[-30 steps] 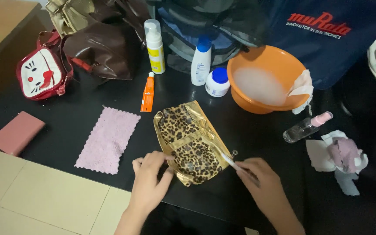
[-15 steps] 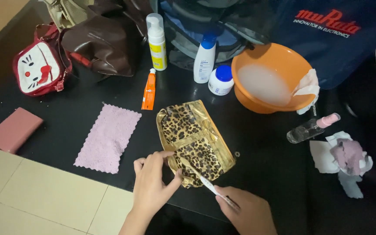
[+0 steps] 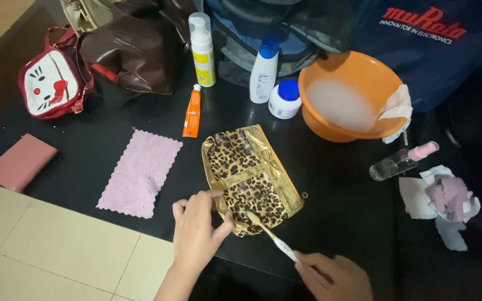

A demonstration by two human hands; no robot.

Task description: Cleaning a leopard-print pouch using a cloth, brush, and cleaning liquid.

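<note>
A leopard-print pouch with gold trim (image 3: 249,175) lies on the black table (image 3: 336,189). My left hand (image 3: 196,231) pinches the pouch's near left corner and presses it down. My right hand (image 3: 333,273) grips the white handle of a toothbrush (image 3: 269,234); its bristle end rests on the near part of the pouch. An orange basin (image 3: 358,131) of cloudy water stands at the back right, with a cloth draped over its rim.
A pink cloth (image 3: 140,173) lies left of the pouch, an orange tube (image 3: 192,111) behind it. Pump bottle (image 3: 202,50), white bottle (image 3: 264,69) and jar (image 3: 284,98) stand at the back. Spray bottle (image 3: 401,160), crumpled tissues (image 3: 444,198), bags (image 3: 54,83) and pink wallet (image 3: 19,161) surround.
My right hand has drawn back toward the near edge and swung the toothbrush from the pouch's right side to its near end. My left hand stays on the pouch's corner.
</note>
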